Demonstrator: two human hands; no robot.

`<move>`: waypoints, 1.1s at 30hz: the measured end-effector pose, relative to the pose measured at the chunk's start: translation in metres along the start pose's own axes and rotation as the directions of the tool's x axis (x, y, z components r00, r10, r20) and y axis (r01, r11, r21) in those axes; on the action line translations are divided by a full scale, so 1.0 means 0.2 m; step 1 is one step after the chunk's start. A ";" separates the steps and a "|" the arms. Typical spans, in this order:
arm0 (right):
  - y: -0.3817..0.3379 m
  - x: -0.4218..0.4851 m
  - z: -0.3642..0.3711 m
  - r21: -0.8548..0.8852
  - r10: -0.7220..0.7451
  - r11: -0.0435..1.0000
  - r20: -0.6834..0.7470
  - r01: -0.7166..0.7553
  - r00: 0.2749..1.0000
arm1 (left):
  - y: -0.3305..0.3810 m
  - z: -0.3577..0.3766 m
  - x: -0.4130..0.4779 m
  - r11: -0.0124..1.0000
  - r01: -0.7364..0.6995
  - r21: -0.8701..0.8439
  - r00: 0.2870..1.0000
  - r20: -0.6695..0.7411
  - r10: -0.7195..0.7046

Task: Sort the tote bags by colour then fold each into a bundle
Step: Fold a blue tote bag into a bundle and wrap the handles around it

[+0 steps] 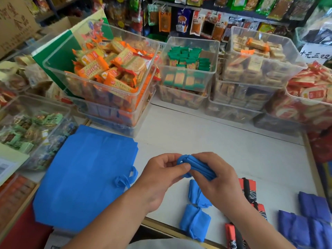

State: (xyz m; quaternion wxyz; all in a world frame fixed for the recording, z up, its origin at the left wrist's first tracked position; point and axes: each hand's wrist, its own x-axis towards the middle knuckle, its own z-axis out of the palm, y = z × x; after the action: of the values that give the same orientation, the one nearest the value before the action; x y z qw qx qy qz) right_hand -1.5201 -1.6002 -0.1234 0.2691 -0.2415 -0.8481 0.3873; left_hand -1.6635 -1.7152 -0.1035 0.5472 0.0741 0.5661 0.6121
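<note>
While both hands meet at lower centre of the frame, the left hand [161, 174] pinches one end of a rolled light-blue tote bag [196, 167] and the right hand [214, 178] wraps closed around its other end, fingers hiding much of the roll. Just below lie two finished light-blue bundles [195, 216] on the white counter [224, 141]. A flat light-blue tote [86, 177] spreads at lower left. Red-and-black bundles [248, 189] are partly hidden behind the right forearm, and dark-blue bundles [305, 223] are cut off at lower right. Clear bins of orange-wrapped biscuits [107, 69] fill the upper left; their print is too blurred to read. A handwritten sign [316, 54] at the right edge is cropped.
</note>
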 end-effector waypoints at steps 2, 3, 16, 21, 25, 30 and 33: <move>0.01 0.02 -0.01 -0.044 -0.073 0.996 -0.002 0.073 0.997 | 0.02 0.00 0.00 0.999 0.019 -0.049 0.999 0.048 -0.017; 0.02 0.03 -0.01 -0.061 -0.103 0.993 0.006 0.103 0.995 | 0.03 0.00 0.01 0.999 0.016 -0.047 0.998 0.053 -0.013; 0.01 0.05 -0.06 0.078 0.006 0.997 0.115 -0.015 0.993 | 0.02 0.01 0.05 0.998 0.029 0.063 0.999 -0.033 -0.027; 0.02 0.06 -0.06 -0.026 -0.080 0.996 0.106 0.083 0.991 | 0.03 -0.01 0.02 0.993 0.101 -0.068 0.993 0.075 -0.096; 0.02 0.06 -0.08 -0.012 -0.114 0.993 0.152 0.117 0.982 | 0.03 -0.03 0.00 0.984 0.156 -0.091 0.980 0.141 -0.142; 0.02 0.02 -0.07 0.033 -0.103 0.995 0.207 0.098 0.973 | 0.03 -0.04 0.00 0.981 0.193 0.000 0.973 0.128 -0.192; 0.02 0.01 -0.09 -0.004 -0.136 0.990 0.250 0.142 0.958 | 0.01 -0.03 -0.01 0.977 0.211 0.036 0.971 0.110 -0.214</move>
State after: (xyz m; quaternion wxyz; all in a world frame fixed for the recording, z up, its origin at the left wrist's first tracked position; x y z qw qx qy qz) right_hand -1.5102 -1.5875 -0.1161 0.1842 -0.1335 -0.8944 0.3852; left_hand -1.6673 -1.7197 -0.1027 0.6398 0.0540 0.5462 0.5379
